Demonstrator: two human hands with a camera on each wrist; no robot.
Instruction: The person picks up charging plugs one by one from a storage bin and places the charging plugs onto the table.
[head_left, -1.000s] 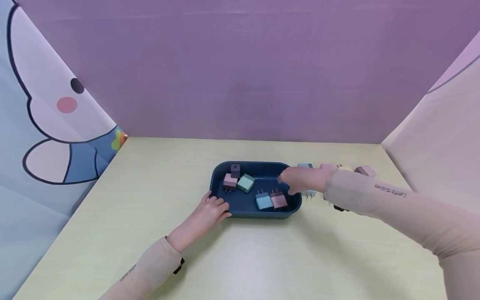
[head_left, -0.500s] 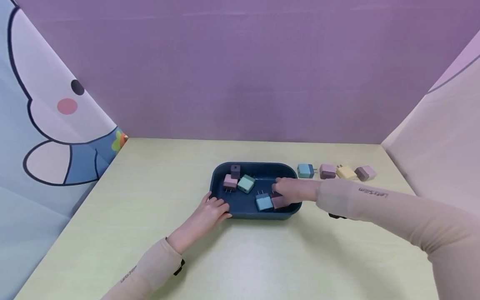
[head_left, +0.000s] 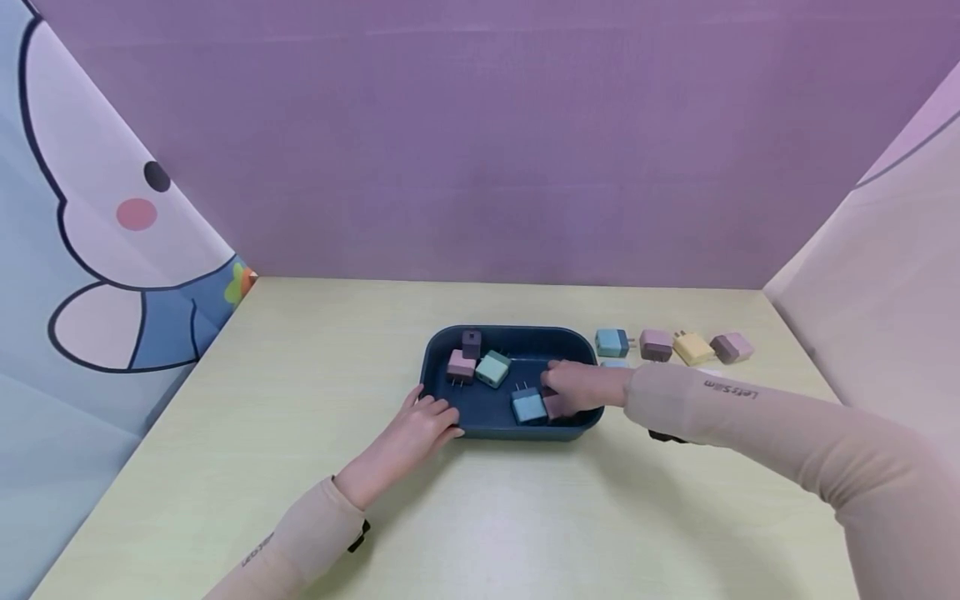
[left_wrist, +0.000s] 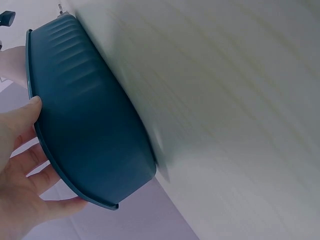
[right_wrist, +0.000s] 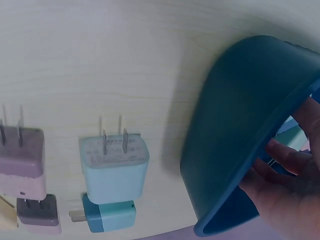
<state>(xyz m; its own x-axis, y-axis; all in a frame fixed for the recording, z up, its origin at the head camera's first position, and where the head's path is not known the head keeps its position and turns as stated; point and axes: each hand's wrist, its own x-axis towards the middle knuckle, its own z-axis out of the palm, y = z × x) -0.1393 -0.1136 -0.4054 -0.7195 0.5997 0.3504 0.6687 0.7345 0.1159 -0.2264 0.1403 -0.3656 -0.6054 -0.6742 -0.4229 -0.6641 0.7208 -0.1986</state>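
Note:
A dark blue plastic tray (head_left: 495, 432) holds several wall chargers. At its near left corner my left hand (head_left: 412, 433) grips the rim; the left wrist view shows the thumb on the outer wall and the other fingers behind the rim. My right hand (head_left: 581, 385) reaches over the right end into the tray, partly covering a pink and purple charger (head_left: 553, 406). Whether its fingers pinch that charger is hidden. Just left of it lies a blue charger (head_left: 529, 407). Farther left are a green charger (head_left: 492, 368), a pink one (head_left: 461, 367) and a dark purple one (head_left: 471, 342).
Right of the tray, several chargers lie on the pale wooden table (head_left: 525, 517), including a blue one (head_left: 612, 342), a purple one (head_left: 656, 344) and a yellow one (head_left: 692, 348). A light blue charger (right_wrist: 116, 170) lies near the tray. A purple cloth (head_left: 480, 167) hangs behind.
My right hand has moved left and down into the tray, over the pink and purple charger. The left hand stays on the rim, and the tray has not visibly moved.

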